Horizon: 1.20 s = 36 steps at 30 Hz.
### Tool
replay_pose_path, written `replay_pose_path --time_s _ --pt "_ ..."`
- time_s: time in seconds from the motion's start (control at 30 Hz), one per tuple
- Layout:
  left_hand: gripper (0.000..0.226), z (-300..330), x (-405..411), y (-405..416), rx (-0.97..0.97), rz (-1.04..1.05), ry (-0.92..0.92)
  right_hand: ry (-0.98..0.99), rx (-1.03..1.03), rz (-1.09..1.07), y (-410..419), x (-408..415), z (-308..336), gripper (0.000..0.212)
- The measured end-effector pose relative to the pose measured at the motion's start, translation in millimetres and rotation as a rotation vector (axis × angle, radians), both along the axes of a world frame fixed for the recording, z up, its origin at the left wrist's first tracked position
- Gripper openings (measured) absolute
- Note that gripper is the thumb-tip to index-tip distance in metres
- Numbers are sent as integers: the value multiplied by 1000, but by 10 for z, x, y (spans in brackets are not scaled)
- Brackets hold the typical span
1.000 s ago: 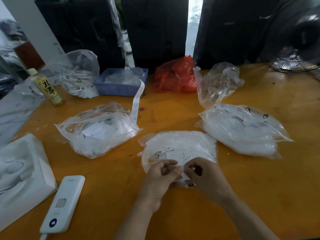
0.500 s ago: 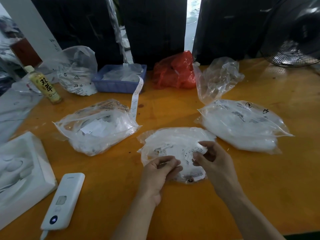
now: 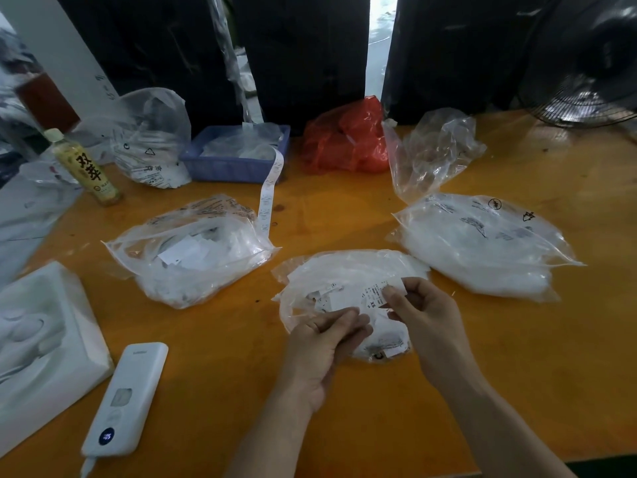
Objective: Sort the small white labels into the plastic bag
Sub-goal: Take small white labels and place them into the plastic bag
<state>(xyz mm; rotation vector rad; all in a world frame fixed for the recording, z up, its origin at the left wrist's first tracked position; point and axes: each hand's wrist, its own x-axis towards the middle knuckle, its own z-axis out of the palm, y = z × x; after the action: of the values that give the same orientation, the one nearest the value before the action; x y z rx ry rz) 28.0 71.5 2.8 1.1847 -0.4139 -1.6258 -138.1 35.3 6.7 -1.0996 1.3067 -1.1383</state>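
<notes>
Pinched between thumb and fingers of the right hand (image 3: 422, 313), a small white label (image 3: 377, 294) marked "XS" hangs over the plastic bag (image 3: 344, 274) at centre frame — the left hand (image 3: 327, 339) grips more labels beside it. Sorting is under way; next, likely, the label must go into the matching bag — the bottle (image 3: 86, 169) at upper left reads "双萃".

Two bare hands, left (image 3: 324, 343) and right (image 3: 422, 317), each on a bare forearm reaching in from the bottom edge. No sleeves, gloves, rings, watch or bands in sight. Short, plain nails on the fingers (image 3: 393, 294). No marks visible.
</notes>
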Motion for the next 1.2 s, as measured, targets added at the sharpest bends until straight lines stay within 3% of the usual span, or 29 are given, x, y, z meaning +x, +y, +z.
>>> replay_pose_path --time_s 0.27,0.63,0.73,0.83,0.97,1.03,1.2 --pt "14 -3 -14 12 4 -22 -9 12 -4 38 1 23 -49 19" --pt "20 -25 3 -4 -5 11 -26 62 5 140 62 -50 -45 15" --pt "10 -45 5 9 -10 4 -99 96 8 150 82 -69 -25 25" --pt "10 -43 -10 21 -17 -22 -220 163 9 236 88 -68 -36 14" --pt "14 -49 -21 22 -31 -13 -356 196 -5 263 114 -36 -58 17" --pt "10 -54 -21 16 -20 27 -364 233 -72 197 128 -26 -56 26" --pt "10 -61 9 2 -29 53 -344 392 -107 232 174 81 -120 22"
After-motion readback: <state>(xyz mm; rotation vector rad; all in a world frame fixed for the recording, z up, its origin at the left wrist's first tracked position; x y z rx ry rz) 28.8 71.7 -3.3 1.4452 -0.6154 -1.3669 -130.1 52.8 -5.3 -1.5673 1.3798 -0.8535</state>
